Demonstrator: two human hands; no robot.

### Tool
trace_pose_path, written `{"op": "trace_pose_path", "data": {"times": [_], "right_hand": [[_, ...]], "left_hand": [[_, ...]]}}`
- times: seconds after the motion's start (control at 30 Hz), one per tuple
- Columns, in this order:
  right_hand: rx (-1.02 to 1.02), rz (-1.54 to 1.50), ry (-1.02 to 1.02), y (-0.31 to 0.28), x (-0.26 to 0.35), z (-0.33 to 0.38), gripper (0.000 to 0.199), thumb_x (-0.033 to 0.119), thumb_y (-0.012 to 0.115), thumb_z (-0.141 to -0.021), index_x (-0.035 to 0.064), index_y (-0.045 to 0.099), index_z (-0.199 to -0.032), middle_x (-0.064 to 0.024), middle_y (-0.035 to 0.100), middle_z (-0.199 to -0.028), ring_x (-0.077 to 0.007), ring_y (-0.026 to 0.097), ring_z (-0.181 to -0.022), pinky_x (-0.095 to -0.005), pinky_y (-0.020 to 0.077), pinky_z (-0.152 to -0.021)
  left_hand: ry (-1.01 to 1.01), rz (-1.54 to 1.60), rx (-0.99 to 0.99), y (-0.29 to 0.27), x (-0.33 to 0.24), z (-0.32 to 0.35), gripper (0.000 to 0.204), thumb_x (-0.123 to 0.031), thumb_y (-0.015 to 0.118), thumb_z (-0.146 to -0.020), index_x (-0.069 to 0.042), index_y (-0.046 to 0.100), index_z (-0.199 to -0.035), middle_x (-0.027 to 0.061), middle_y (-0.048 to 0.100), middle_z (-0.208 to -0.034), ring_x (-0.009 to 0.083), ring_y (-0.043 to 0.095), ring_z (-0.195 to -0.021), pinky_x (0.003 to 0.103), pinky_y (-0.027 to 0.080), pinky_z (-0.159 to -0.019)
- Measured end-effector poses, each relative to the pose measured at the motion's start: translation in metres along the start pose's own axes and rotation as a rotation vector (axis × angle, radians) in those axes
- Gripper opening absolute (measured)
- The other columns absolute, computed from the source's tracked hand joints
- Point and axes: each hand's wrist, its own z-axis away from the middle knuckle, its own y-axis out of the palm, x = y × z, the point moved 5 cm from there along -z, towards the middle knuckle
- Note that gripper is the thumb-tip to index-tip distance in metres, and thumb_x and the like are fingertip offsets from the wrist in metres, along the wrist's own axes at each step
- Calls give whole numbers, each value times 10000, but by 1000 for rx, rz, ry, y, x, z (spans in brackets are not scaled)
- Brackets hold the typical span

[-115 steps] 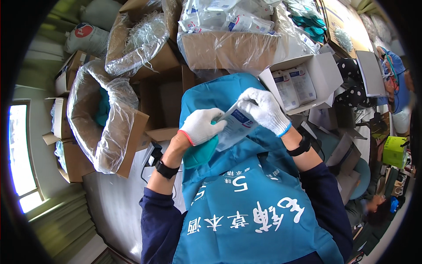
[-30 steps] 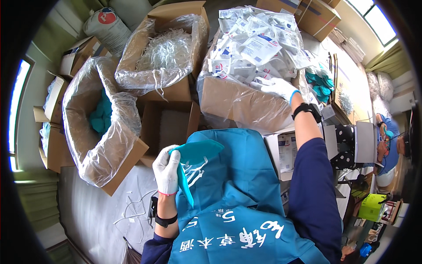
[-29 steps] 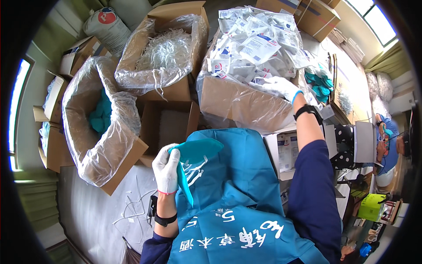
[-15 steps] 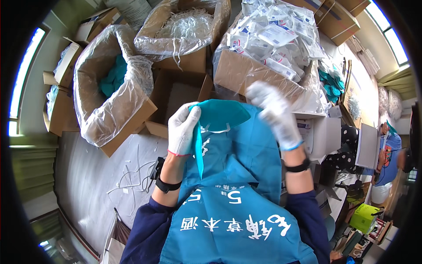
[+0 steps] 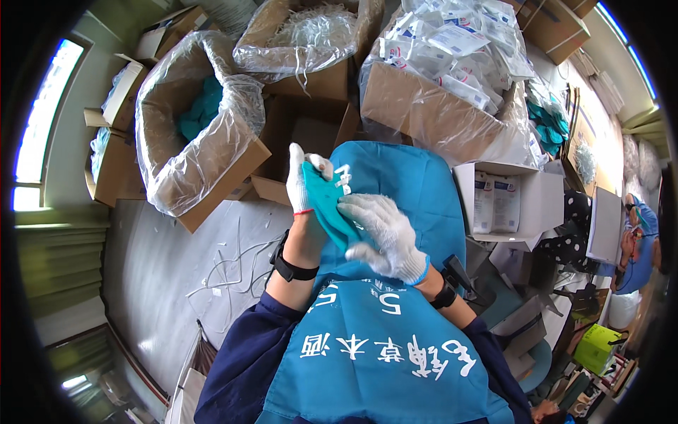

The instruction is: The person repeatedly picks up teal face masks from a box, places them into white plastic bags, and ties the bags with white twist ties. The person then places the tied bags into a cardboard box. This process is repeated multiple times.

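Note:
My left hand (image 5: 300, 182), in a white knit glove with a red cuff edge, is closed on a folded teal cloth piece (image 5: 327, 203). The cloth narrows toward its lower end. My right hand (image 5: 385, 237), gloved in white with a blue cuff edge, lies against the cloth's right side. Its fingers are stretched out, with the thumb apart near the cloth's lower tip. Both hands are above a blue apron (image 5: 417, 180) with white lettering, which spreads in front of me. The left palm and part of the cloth are hidden.
Ahead stand a plastic-lined carton (image 5: 159, 166) with teal pieces, a carton of shredded filler (image 5: 311, 30) and a carton of white packets (image 5: 452, 46). A white box (image 5: 540, 201) holding packets is at right. White strips (image 5: 226, 275) lie left; another person (image 5: 639, 247) is far right.
The teal piece has gone from opened out to folded and tilted. My right hand has come down and left, from over the packet carton onto the cloth. The view has shifted slightly.

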Motion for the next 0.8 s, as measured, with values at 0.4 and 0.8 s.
{"op": "trace_pose_path", "data": {"times": [0.4, 0.8], "right_hand": [[-359, -622, 781, -27, -83, 19, 109, 94, 613, -1004, 41, 684, -1068, -7, 652, -844, -70, 569, -662, -249, 493, -599], [-220, -2328, 891, 1, -55, 24, 322, 396, 515, -1054, 90, 561, -965, 102, 276, -571, -31, 225, -416, -227, 210, -409]], "left_hand": [[187, -908, 117, 45, 22, 17, 363, -344, 601, -1027, 5, 687, -1080, 3, 709, -966, 98, 625, -812, 256, 510, -761], [160, -344, -90, 36, 68, 2, 211, -194, 703, -967, -18, 699, -1084, 33, 713, -1011, 110, 666, -863, 255, 544, -770]]}}
